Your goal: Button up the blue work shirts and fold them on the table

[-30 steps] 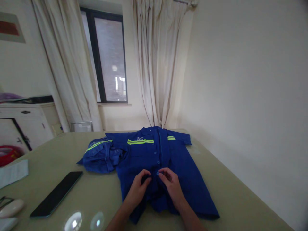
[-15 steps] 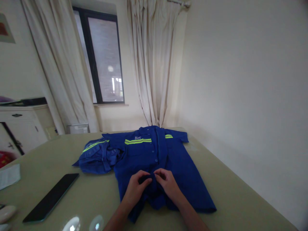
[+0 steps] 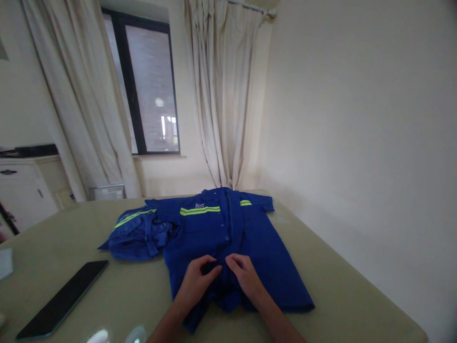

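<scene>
A blue short-sleeved work shirt [image 3: 266, 257] with yellow-green stripes lies spread on the table, collar toward the far wall. Its front placket hangs partly open, with buttons showing along the left edge. At the lower front, my left hand [image 3: 200, 276] pinches the cloth between thumb and fingers. Close beside it, my right hand [image 3: 243, 271] has its thumb and fingers closed on the other front edge. Any button between the fingertips is too small and dark to make out. The shirt's bottom edge is bunched below both hands.
A second bundled blue garment [image 3: 132, 236] with a striped band lies against the shirt's left side. Nearer on the left is a flat black slab [image 3: 64, 300] on the greenish table [image 3: 342, 295]. The wall [image 3: 357, 143] borders the table's right side.
The view has swung slightly right, so everything sits a little further left. Both hands stay at the same spot on the shirt front, with the fingers shifting slightly.
</scene>
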Action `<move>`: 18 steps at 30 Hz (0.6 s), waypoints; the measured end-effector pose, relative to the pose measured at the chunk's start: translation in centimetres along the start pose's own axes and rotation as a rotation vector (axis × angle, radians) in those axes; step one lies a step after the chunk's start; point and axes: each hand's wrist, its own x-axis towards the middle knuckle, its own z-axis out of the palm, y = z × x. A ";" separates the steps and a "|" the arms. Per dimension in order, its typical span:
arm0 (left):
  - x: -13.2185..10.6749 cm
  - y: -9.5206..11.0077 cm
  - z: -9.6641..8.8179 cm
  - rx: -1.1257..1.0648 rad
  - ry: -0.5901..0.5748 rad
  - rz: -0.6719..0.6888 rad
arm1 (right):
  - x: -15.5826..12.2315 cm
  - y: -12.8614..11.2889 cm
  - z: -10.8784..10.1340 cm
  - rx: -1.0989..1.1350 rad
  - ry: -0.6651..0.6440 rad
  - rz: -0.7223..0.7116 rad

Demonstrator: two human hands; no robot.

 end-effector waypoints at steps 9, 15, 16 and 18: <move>0.2 -0.2 -0.2 -0.067 -0.031 0.012 | -0.1 -0.1 0.1 -0.055 0.022 0.029; 0.3 -0.9 -0.8 -0.184 -0.112 -0.023 | -0.1 -0.4 0.1 -0.028 -0.053 0.036; 0.4 -1.0 -0.8 -0.190 -0.118 -0.019 | -0.1 -0.5 0.1 -0.031 -0.055 0.032; 0.4 -1.2 -0.8 -0.200 -0.121 -0.002 | -0.2 -0.7 0.1 -0.044 -0.047 0.022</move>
